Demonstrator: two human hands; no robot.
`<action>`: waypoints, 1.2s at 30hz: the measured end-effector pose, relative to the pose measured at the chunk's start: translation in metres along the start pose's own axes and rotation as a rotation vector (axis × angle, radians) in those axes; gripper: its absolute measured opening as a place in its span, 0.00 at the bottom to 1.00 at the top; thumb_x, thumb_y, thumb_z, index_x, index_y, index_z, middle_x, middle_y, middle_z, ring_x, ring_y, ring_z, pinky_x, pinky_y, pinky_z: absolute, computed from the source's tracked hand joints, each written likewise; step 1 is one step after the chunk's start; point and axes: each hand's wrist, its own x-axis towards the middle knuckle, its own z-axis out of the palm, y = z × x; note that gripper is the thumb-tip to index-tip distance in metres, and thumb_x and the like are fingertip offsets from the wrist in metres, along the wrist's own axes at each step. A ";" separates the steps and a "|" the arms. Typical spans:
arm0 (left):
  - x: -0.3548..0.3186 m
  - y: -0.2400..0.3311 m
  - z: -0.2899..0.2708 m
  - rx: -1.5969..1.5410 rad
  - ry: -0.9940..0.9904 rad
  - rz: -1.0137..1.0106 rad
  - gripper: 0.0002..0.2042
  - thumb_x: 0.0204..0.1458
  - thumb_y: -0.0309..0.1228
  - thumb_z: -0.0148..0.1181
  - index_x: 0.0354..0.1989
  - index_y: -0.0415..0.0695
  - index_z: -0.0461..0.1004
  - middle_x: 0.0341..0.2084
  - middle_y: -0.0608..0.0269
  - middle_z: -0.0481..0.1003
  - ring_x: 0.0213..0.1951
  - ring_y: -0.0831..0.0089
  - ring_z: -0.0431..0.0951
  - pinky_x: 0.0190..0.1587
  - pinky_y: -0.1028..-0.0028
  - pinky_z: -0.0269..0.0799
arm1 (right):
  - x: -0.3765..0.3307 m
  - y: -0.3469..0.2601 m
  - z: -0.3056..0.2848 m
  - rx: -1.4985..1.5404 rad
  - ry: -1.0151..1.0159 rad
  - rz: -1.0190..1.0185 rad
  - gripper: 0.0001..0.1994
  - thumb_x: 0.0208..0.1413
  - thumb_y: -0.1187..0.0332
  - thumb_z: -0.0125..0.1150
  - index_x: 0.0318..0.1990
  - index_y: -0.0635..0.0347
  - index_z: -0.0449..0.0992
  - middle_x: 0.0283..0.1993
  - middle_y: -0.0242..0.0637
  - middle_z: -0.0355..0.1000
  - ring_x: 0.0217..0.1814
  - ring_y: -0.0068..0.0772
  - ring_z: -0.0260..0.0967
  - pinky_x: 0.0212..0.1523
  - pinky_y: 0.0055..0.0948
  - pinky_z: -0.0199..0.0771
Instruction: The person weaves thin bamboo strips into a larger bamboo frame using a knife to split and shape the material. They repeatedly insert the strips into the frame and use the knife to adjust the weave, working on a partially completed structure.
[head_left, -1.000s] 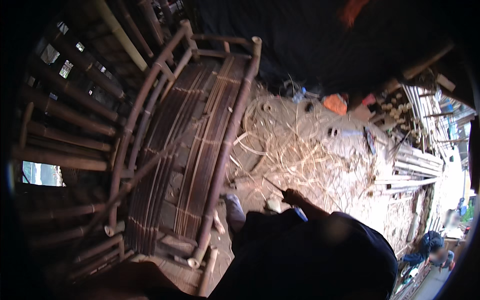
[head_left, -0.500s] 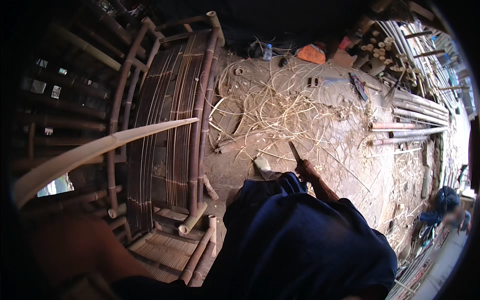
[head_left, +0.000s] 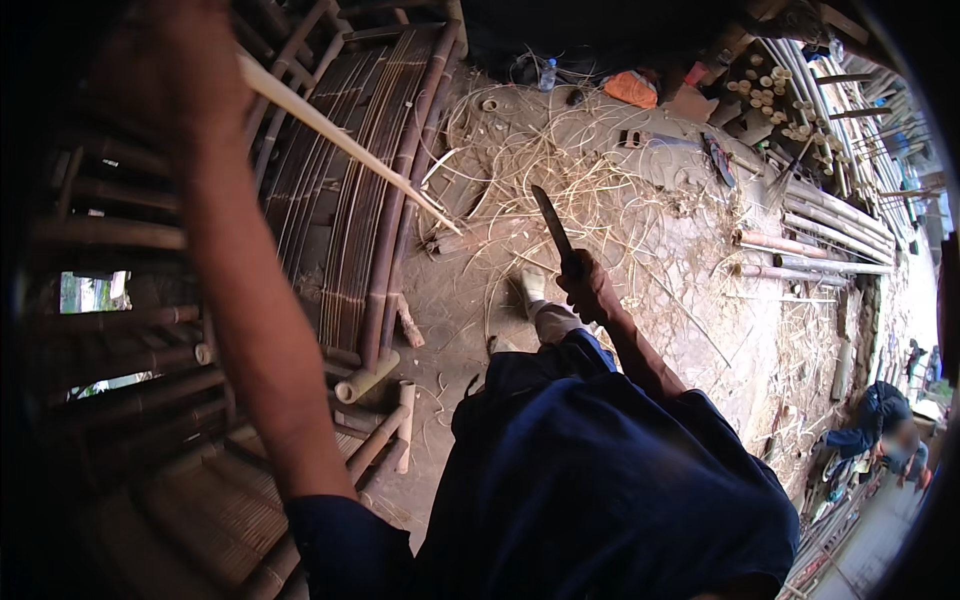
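My left hand (head_left: 195,75) is raised at the upper left, dim and somewhat blurred, closed about one end of a pale split bamboo strip (head_left: 345,143). From there the strip slants down to the right across a dark bamboo bench (head_left: 375,215), its thin tip hanging past the bench's edge over the floor. In front of my body, my right hand (head_left: 590,287) grips the handle of a long-bladed knife (head_left: 552,222). Its dark blade points up and slightly left, apart from the strip. Beneath the blade's tip lie curled bamboo shavings (head_left: 560,165).
A bamboo section (head_left: 485,233) lies on the floor near my foot (head_left: 533,285). Bamboo poles (head_left: 830,240) are stacked at the right. A handsaw (head_left: 665,140), an orange bag (head_left: 630,88) and a water bottle (head_left: 547,75) lie farther off. Another person (head_left: 885,420) is low at the far right.
My left arm has swung up and forward from the lower left, and the strip now slopes down to the right. The knife has come up a little and left; my view has shifted slightly.
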 end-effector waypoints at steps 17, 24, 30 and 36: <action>-0.092 -0.039 0.029 -0.192 0.370 -0.138 0.18 0.52 0.30 0.62 0.13 0.46 0.62 0.11 0.74 0.57 0.16 0.85 0.54 0.22 0.80 0.51 | 0.023 -0.160 0.071 -0.116 0.033 -0.803 0.21 0.54 0.68 0.59 0.54 0.61 0.63 0.31 0.54 0.74 0.34 0.59 0.75 0.32 0.46 0.74; -0.082 -0.059 0.064 0.004 0.399 -0.070 0.15 0.51 0.29 0.61 0.16 0.47 0.62 0.12 0.73 0.59 0.16 0.83 0.56 0.21 0.79 0.51 | 0.089 -0.086 0.074 -0.406 -0.061 -0.790 0.15 0.54 0.69 0.54 0.48 0.62 0.63 0.21 0.51 0.68 0.23 0.59 0.69 0.19 0.52 0.64; -0.094 -0.082 -0.070 -0.097 0.192 -0.077 0.14 0.53 0.32 0.52 0.43 0.34 0.70 0.26 0.57 0.74 0.27 0.71 0.74 0.34 0.76 0.70 | 0.139 -0.015 0.134 -0.380 -0.258 -0.738 0.18 0.59 0.69 0.43 0.57 0.63 0.64 0.29 0.52 0.73 0.32 0.57 0.73 0.32 0.50 0.74; -0.115 -0.029 -0.154 0.846 0.293 -0.009 0.21 0.56 0.40 0.54 0.47 0.32 0.70 0.40 0.50 0.75 0.41 0.64 0.77 0.50 0.63 0.72 | 0.172 0.056 0.157 -0.438 -0.530 -0.546 0.23 0.59 0.66 0.43 0.64 0.54 0.59 0.39 0.58 0.74 0.34 0.55 0.76 0.40 0.51 0.75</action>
